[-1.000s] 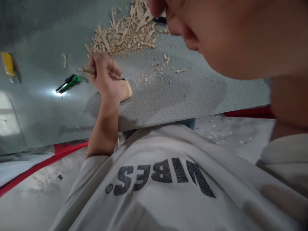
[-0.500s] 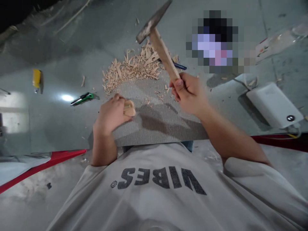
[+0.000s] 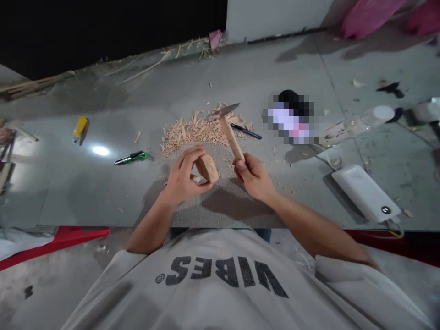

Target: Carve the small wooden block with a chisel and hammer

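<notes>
Pale wood, in block and shavings, marks the stage your work has reached. Your left hand (image 3: 181, 179) grips the wooden block (image 3: 208, 168) between thumb and fingers; the block sits tilted in your grasp, over the near part of the grey worktable (image 3: 85, 197), with its end toward your right. Your right hand (image 3: 254, 178) is wrapped around the lower handle of a hammer (image 3: 231, 136), its head raised at a slant and, from this viewpoint, in front of the shavings (image 3: 184, 133). Hammer and block stand apart, so no blow is landing at this moment. Judged from the size of the heap, much wood appears to have been cut away; the block's faceted, uneven faces suggest shaping only partly complete, with its surface yet to be smoothed. How much cutting remains cannot be told, since your fingers cover part of the block and any hollow or final outline is hidden. Note the tools around you: a green utility knife (image 3: 132, 158) lies to the left of the heap, a yellow-handled tool (image 3: 81, 127) farther left, and a dark blue pen-like object (image 3: 247, 132) at the heap's right edge. None of these three is in your hands.
</notes>
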Demonstrator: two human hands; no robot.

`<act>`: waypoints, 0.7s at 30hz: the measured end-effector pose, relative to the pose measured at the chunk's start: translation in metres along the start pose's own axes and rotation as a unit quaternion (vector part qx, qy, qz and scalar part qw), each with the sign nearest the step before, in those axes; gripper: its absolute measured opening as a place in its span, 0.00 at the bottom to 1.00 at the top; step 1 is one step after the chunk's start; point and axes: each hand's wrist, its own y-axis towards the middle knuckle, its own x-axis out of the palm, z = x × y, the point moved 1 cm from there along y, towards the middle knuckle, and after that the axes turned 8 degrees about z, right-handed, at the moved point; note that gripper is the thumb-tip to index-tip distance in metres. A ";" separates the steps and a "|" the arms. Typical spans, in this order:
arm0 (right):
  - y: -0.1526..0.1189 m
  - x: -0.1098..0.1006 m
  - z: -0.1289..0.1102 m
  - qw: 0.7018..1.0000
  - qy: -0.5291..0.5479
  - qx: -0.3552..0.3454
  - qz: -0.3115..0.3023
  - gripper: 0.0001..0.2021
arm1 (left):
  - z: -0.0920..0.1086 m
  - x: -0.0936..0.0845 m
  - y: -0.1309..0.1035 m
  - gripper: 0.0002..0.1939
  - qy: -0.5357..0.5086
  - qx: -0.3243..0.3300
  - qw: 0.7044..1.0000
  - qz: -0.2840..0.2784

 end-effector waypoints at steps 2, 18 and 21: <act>-0.002 -0.001 -0.001 1.000 -0.008 0.000 -0.004 0.41 | -0.002 0.005 -0.002 0.51 -0.021 -0.038 0.999 0.016; -0.012 -0.005 -0.005 0.999 -0.004 -0.040 -0.007 0.42 | -0.015 0.024 -0.005 0.43 -0.242 -0.177 0.950 0.085; -0.013 -0.014 -0.008 0.997 -0.014 -0.071 0.024 0.47 | -0.017 0.018 -0.003 0.44 -0.127 -0.161 0.972 0.119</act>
